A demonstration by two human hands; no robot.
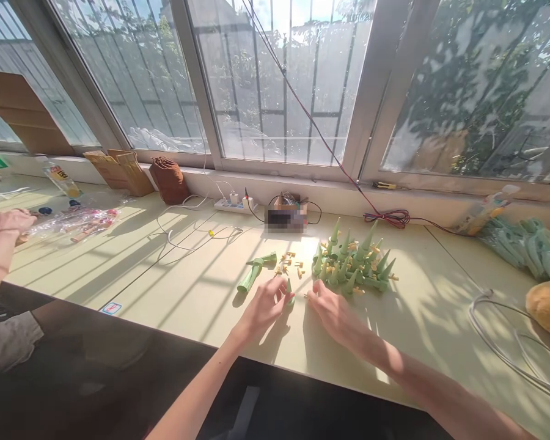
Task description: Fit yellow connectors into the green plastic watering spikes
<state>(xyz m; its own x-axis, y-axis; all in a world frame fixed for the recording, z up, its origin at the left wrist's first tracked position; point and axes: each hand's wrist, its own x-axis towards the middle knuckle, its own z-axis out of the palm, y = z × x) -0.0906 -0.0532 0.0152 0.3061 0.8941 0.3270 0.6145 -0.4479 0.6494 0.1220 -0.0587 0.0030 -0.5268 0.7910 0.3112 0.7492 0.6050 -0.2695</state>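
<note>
The left hand's (268, 304) grip is clamped on a green cone (289, 287) over the desk (187, 287), its fingers hiding part of it. The right hand's (333, 310) fingertips are close together near the cone cluster (364, 253); a pale bit (307, 296) shows there, too small to identify, and I cannot tell whether that grip is clamped on it. Pegs (299, 270) and a green part (252, 275) lie beyond the left hand. Overlap hides the cluster's count. Behind sits a pixelated box (284, 221); the left edge cuts off another person's hand (10, 223).
</note>
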